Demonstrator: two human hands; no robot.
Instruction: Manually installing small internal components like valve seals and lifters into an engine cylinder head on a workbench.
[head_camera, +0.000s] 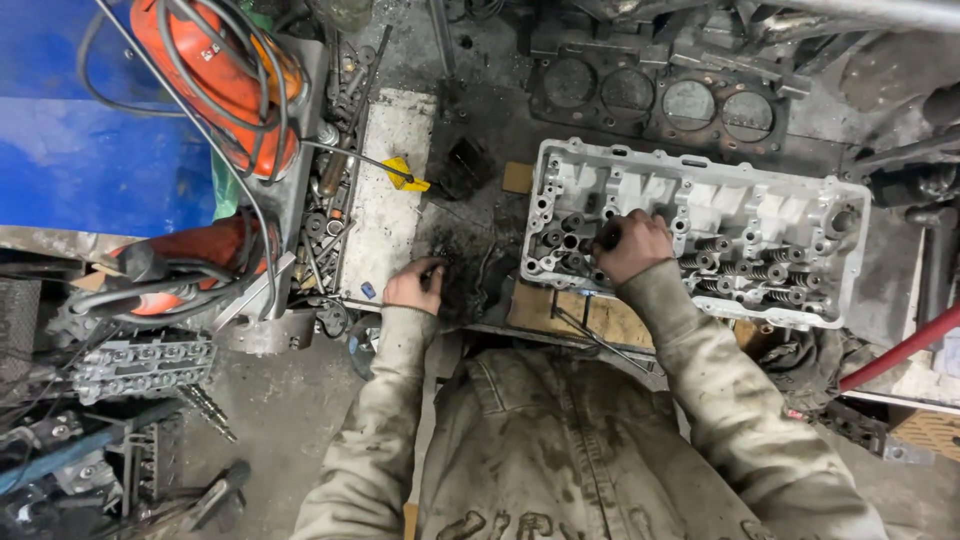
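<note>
Grimy and black with oil, the workbench (470, 130) is crowded with loose parts. My landmark is the aluminium cylinder head (690, 225), pale grey, lying flat with its valve springs (745, 270) showing in rows along the near side. Beyond it, against the back, lies a dark head gasket (660, 100) with round bores. To its left are a white board (385, 200) and, further left, orange gas cylinders (215, 80) wrapped in hose.

My right hand (632, 245) rests on the cylinder head's left part, fingers curled around something dark that I can't make out. My left hand (415, 287) sits left of the head on the greasy bench, fingers bent; whether it grips anything I cannot tell. My sleeves hide both wrists.
</note>
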